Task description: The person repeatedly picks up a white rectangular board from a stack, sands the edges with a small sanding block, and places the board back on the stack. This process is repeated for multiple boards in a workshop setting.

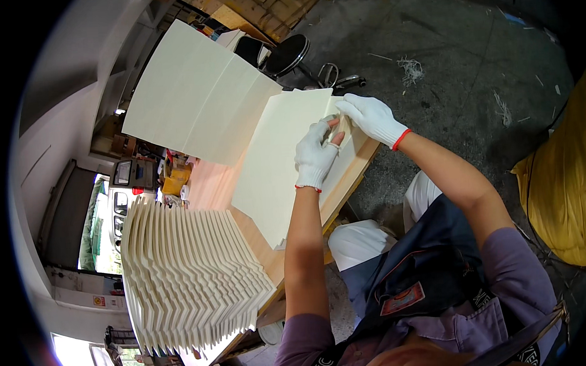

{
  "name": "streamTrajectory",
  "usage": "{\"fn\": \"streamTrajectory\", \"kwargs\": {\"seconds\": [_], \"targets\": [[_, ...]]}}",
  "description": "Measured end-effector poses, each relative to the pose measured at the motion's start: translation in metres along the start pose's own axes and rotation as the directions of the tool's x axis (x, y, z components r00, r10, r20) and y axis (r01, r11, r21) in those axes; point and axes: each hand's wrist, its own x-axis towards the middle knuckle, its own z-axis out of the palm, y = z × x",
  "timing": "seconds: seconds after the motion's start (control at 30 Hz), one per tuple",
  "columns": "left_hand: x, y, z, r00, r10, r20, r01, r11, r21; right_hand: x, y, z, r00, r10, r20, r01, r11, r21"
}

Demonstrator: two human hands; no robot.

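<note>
A cream cardboard sheet [275, 157] lies on the wooden table in front of me, with a folded strip along its near right edge. My left hand [316, 157], in a white glove that leaves the thumb and a fingertip bare, is closed at this folded edge. Beside it my right hand [371, 119], in a white glove with a red cuff, has its fingers bent together over the edge near the far corner. Its fingertips are partly hidden. Further off, a large creased cardboard panel [194, 89] stands up at a slant from the table.
A tall stack of folded cardboard pieces [192, 272] fills the table's left end. Past the far end stands a black round stool [288, 55]. Scraps of white strapping [411, 71] lie on the grey floor. A yellow cloth or bag [567, 177] hangs at the right.
</note>
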Motion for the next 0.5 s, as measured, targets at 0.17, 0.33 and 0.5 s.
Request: {"fn": "streamTrajectory", "kwargs": {"seconds": [0.17,0.33,0.5], "targets": [[0.001,0.002,-0.002,1.000,-0.022,0.017,0.023,0.999,-0.023,-0.001,0.001,0.001,1.000,-0.008,-0.018,0.008,1.000,-0.008],[-0.001,0.000,0.004,0.994,0.020,-0.105,-0.026,0.998,-0.052,-0.003,-0.004,-0.002,1.000,0.014,0.003,-0.013,0.999,-0.051],[0.001,-0.003,0.003,0.997,0.066,-0.031,-0.065,0.997,0.036,0.000,0.007,0.004,0.999,-0.031,-0.021,0.029,0.997,-0.065]]}}
